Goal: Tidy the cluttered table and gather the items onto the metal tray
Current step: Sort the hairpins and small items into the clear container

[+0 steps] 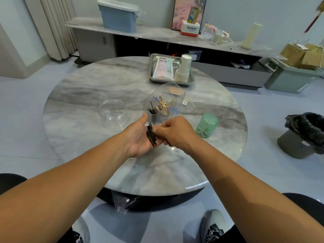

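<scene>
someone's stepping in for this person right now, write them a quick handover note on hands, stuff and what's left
Left hand: open, palm up, a bundle of black hairpins lying on it.
Right hand: fingers curled, pinching at that bundle.
Ribbed clear plastic organiser: on the round marble table just beyond the hands, already holding some pins and clips.
Done: rectangular metal tray at the far edge holds a flat plastic packet and a stack of paper cups.
Left: hairpins into the organiser; loose paper clips near the front edge; clear round container, green tinted jar and the organiser are not yet on the tray.
</scene>
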